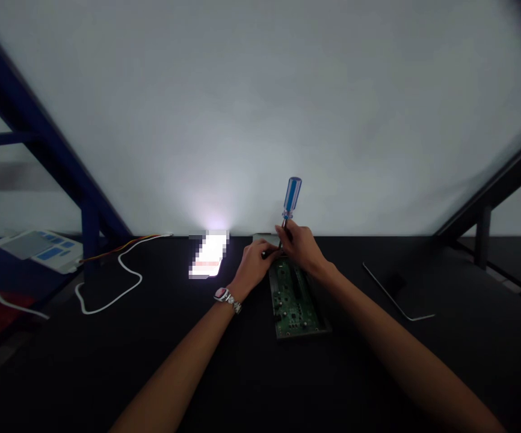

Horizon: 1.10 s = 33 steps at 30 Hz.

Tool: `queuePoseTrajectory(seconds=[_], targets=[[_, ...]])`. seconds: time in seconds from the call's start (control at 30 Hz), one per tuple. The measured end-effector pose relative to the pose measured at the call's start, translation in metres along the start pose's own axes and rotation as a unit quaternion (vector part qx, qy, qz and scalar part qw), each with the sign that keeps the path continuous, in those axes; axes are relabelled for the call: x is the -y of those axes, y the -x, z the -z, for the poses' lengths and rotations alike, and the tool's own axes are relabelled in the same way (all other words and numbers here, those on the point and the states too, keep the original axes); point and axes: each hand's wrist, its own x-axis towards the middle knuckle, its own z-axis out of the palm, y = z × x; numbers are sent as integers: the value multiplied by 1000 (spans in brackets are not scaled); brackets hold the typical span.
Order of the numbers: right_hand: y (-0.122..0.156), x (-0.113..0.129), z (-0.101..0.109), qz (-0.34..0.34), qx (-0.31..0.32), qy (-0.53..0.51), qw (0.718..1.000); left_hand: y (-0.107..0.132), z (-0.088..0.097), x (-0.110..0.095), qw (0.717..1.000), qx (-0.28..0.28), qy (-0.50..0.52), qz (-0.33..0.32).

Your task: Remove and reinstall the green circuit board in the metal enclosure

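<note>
A green circuit board [291,307] lies lengthwise on the black table, its far end partly covered by my hands. My right hand [304,245] is closed around the shaft of a screwdriver [292,195], whose clear-and-blue handle sticks up above the fingers. The screwdriver leans slightly right, and its tip goes down to the board's far edge, where fingers hide it. My left hand [255,263], with a watch [221,294] at its wrist, pinches at that same edge beside the tip. What its fingers hold is too small and dark to tell.
A brightly lit, blurred-out screen [209,255] stands left of my hands. A white cable [127,267] curls further left, near a printed sheet [41,248]. An L-shaped metal rod [387,293] lies on the right. Behind the table rises a pale wall [260,108], with a blue frame [53,144] at left.
</note>
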Motion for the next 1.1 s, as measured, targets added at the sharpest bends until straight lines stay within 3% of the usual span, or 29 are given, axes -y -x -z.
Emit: queuePoseTrajectory(seconds=[0.7, 0.97, 1.1], targets=[[-3, -2, 2, 26, 27, -21, 999, 2, -2, 7, 999, -7, -43, -11], [2, 0, -2, 4, -16, -21, 1000, 2, -1, 3, 998, 11, -49, -30], [2, 1, 3, 1, -3, -36, 999, 2, 0, 5, 998, 19, -45, -37]])
